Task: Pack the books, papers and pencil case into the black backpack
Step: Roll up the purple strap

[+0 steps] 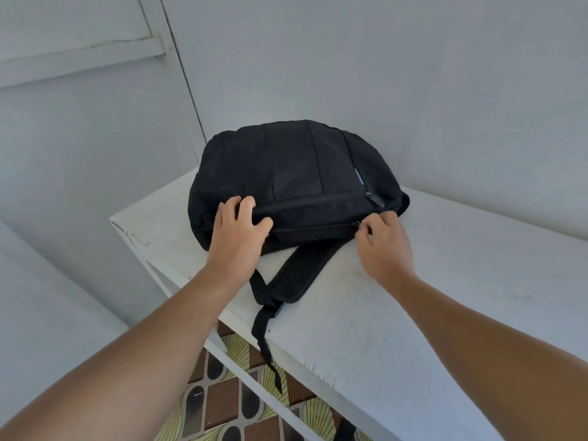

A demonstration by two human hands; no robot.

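Note:
The black backpack point(292, 173) lies flat on the white table point(445, 249), bulging, with its main zipper line closed along the near edge. My left hand point(238, 230) presses on the bag's near left part, fingers gripping the fabric. My right hand point(381, 243) pinches the small metal zipper pull point(357, 223) at the right end of that zipper. One shoulder strap point(302, 275) trails toward me, and its webbing hangs over the table's front edge. No books, papers or pencil case show.
The table stands in a corner between pale walls, with a door panel point(79, 90) at the left. Below the table's front edge there is a white crossbar point(254, 377) and patterned brown and yellow floor tiles point(222, 409).

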